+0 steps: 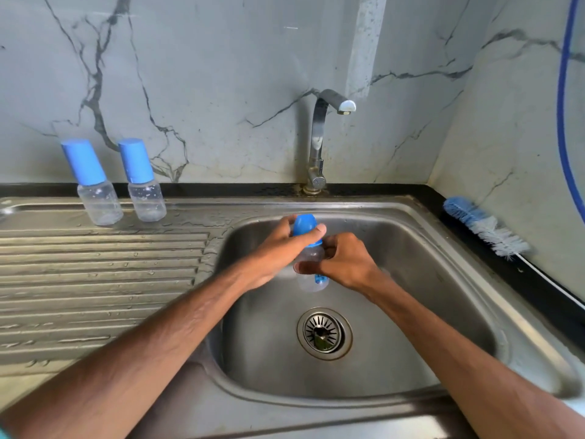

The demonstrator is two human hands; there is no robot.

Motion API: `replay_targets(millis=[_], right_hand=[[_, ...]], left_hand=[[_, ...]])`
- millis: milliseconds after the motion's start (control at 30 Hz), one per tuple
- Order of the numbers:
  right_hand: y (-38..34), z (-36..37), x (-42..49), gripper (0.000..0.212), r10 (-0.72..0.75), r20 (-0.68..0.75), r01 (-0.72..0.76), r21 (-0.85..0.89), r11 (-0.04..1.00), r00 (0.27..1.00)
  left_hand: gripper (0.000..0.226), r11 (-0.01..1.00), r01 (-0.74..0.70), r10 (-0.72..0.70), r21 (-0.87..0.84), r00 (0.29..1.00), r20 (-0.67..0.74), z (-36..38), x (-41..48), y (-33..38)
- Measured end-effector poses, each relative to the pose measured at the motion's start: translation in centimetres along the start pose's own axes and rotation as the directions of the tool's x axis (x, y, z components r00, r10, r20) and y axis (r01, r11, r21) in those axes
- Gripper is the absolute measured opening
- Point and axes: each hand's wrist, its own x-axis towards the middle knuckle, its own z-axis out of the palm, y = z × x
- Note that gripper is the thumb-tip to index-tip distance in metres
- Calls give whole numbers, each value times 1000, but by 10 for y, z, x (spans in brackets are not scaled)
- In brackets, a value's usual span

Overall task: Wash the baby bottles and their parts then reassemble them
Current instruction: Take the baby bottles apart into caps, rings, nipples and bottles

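Observation:
A small clear baby bottle (311, 282) with a blue cap (304, 225) is held upright over the steel sink basin (411, 280). My left hand (278, 251) grips the blue cap from the left, thumb across its front. My right hand (345, 263) holds the clear body from the right, thumb laid over it. Two more capped clear bottles stand upright on the draining board at the back left: one bottle (95, 191) further left and its neighbour (144, 188) beside it. Water drops show inside them.
The tap (319, 141) stands behind the basin with no water running. A blue and white bottle brush (484, 226) lies on the black counter at the right. The drain (324, 333) sits in the basin floor. The ribbed draining board (95, 274) is wet. A blue hose (566, 106) hangs at far right.

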Motion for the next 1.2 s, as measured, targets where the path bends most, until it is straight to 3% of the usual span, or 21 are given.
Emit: replay_targets(millis=[67, 167, 400, 533, 600, 733, 833, 900, 1033, 1100, 1200], right_hand=[[3, -4, 1, 41, 4, 55, -12, 151, 989, 999], [3, -4, 0, 52, -15, 64, 1, 217, 976, 998], [-5, -2, -2, 30, -59, -57, 62, 58, 996, 997], [-10, 2, -4, 34, -64, -135, 63, -16, 998, 989], [-12, 2, -4, 37, -59, -150, 56, -20, 998, 987], [-12, 0, -5, 43, -10, -95, 22, 130, 991, 995], [-8, -6, -4, 37, 91, -37, -66, 435, 898, 995], [-4, -14, -4, 39, 108, 63, -124, 557, 821, 992], [3, -32, -5, 63, 51, 301, -238, 627, 742, 952], [5, -41, -1, 63, 47, 244, -198, 642, 741, 969], [8, -44, 1, 36, 5, 92, -62, 631, 774, 996]], left_hand=[[43, 994, -30, 46, -104, 986, 163, -7, 2, 1], [35, 990, -77, 101, -119, 973, 207, -16, 1, 3], [70, 998, -63, 59, -24, 988, -141, -1, 6, 4], [63, 999, -39, 28, -24, 929, -368, 9, 4, 5], [67, 998, -22, -1, -53, 917, -399, 8, 3, 6], [65, 998, -41, 50, 38, 958, -281, 2, -1, 9], [67, 991, -46, 45, 127, 999, 17, -5, -4, 13], [64, 986, -59, 31, 153, 983, 179, -9, -4, 9], [64, 962, -210, 163, 177, 955, 248, -20, -2, -3], [67, 881, -302, 229, 364, 946, 229, -29, 2, -3], [69, 671, -384, 331, 635, 921, 207, -35, 7, -4]])
